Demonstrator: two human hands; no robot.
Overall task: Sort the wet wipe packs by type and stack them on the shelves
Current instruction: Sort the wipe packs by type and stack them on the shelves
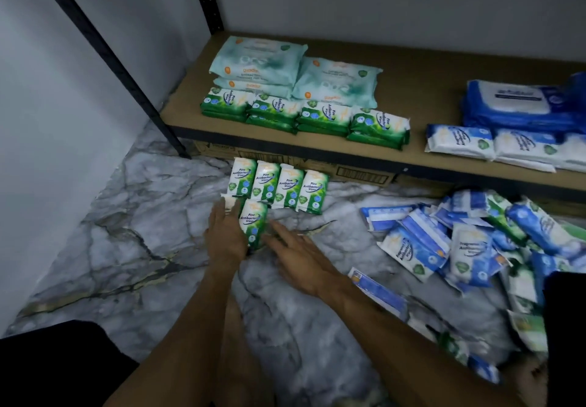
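Roughly midway, by my judgement.

- Done: shelf (421,67) holds sorted groups: teal packs (285,70) at back left, green stacks (304,116) in front of them, blue packs (520,105) at right.
- Left: floor row (277,187) of four green ones below shelf edge; mixed pile (469,248) on floor at right.
- Green pack (253,225): flat on floor between hands, label up, glossy white-green wrapper.
- Left hand (226,235): fingers straight, against pack's left edge.
- Right hand (295,248): fingers extended, just beside its right edge, blurred.
- Neither hand curled round it.
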